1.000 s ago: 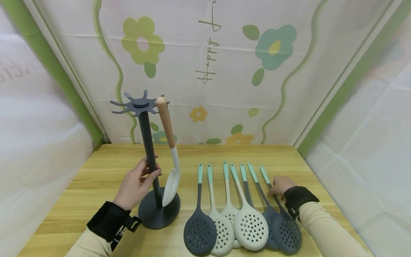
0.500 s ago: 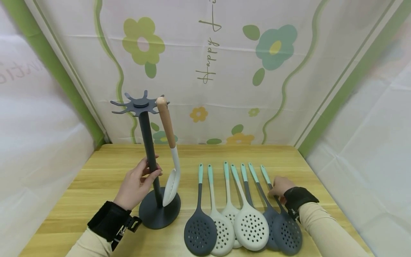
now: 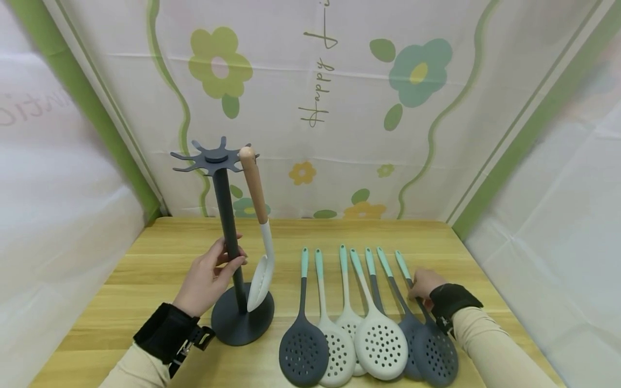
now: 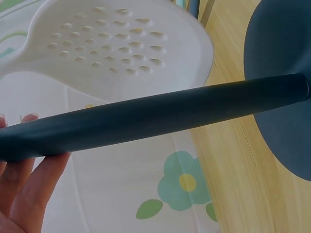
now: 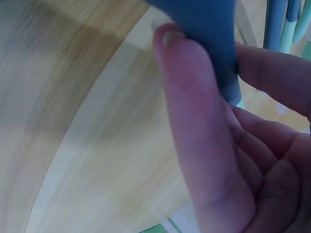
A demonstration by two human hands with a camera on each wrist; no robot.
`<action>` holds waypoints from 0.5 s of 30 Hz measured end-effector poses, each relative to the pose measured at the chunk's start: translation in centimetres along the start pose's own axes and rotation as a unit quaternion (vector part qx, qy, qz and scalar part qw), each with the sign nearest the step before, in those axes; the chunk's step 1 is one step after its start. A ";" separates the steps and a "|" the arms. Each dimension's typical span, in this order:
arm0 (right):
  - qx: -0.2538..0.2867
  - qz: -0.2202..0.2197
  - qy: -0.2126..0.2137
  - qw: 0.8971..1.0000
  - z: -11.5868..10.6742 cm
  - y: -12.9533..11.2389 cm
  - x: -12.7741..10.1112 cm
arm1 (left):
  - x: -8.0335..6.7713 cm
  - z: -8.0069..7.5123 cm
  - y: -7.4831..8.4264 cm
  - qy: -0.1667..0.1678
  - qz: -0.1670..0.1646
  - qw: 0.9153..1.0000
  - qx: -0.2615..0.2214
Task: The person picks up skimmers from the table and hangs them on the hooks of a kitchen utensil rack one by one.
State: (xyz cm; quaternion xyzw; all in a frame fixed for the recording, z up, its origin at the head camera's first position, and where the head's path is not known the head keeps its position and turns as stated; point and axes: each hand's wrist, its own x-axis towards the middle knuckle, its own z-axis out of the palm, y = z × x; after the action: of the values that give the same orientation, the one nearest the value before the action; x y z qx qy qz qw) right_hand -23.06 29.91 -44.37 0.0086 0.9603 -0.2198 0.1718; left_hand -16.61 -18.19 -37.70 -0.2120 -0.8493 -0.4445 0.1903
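Note:
My left hand [image 3: 206, 280] grips the upright pole [image 3: 225, 210] of a dark grey utensil stand, whose round base [image 3: 242, 328] rests on the table. From its hooked top [image 3: 215, 157] hangs a white skimmer [image 3: 254, 186] with a wooden handle, perforated head down. In the left wrist view, fingers [image 4: 36, 189] wrap the pole below that skimmer's head [image 4: 121, 82]. On the right, my right hand [image 3: 426, 284] pinches the neck of the outermost dark grey skimmer [image 3: 435, 353], lying with its mint handle away from me. The right wrist view shows thumb and fingers around the grey neck [image 5: 209, 24].
Several more skimmers lie side by side between the stand and my right hand, including a dark one [image 3: 303, 353] and a pale one [image 3: 380, 347]; some heads overlap. A flower-printed cloth [image 3: 339, 108] rises behind the wooden table [image 3: 301, 231], with white cloth on both sides.
The head view has shifted very slightly. Both hands keep their places on the stand and the skimmer.

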 end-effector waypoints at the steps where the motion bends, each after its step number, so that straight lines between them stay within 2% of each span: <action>1: 0.001 0.000 0.000 1.000 0.0 0.0 0.0 | 0.0 0.0 0.0 -0.001 0.000 1.000 0.000; 15: 0.008 0.003 -0.004 1.000 -0.7 -0.3 -0.2 | 0.3 -0.4 0.1 -0.028 -0.005 1.000 0.004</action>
State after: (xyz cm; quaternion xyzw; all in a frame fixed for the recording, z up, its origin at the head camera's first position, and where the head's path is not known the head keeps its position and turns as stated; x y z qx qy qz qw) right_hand -23.09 29.94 -43.53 0.0118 0.9577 -0.2271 0.1764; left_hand -16.73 -18.37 -37.30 -0.2191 -0.8572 -0.4358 0.1650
